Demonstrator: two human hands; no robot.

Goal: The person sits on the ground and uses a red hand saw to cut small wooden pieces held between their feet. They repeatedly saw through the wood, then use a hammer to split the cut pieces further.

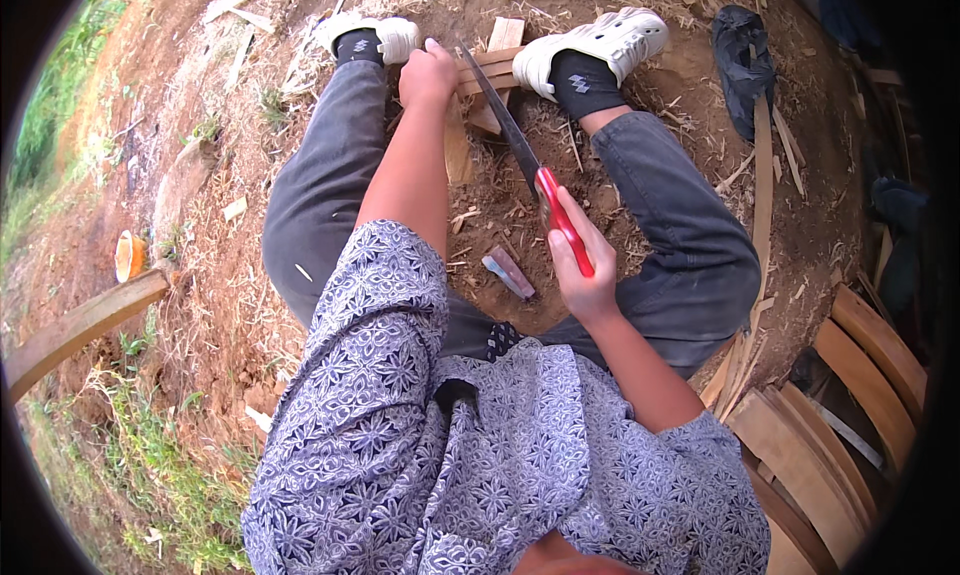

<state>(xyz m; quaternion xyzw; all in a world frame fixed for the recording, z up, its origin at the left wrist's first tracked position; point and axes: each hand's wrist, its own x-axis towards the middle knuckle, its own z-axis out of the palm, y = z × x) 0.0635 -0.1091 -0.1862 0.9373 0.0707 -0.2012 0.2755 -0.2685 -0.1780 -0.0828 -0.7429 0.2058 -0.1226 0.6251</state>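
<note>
A handsaw with a red handle (pixel 566 221) is in my right hand (pixel 584 267), the fingers closed round the grip. Its dark blade (pixel 510 133) slants up and left, and the tip end crosses over a few narrow wooden strips (pixel 490 73) beside my left hand. My left hand (pixel 428 75) is closed on the strips' left end, thumb up; its other fingers are mostly hidden. The strips lie between my white shoes, over a pale wooden board (pixel 506 33) on the ground. Whether the teeth touch the wood I cannot tell.
On the soil between my legs lies a small brown and pale-blue block (pixel 508 273). Wood shavings are scattered around. Stacked planks (pixel 800 455) stand at lower right, a dark plastic bag (pixel 742 70) at upper right. A beam (pixel 85 330) and an orange object (pixel 130 256) are at left.
</note>
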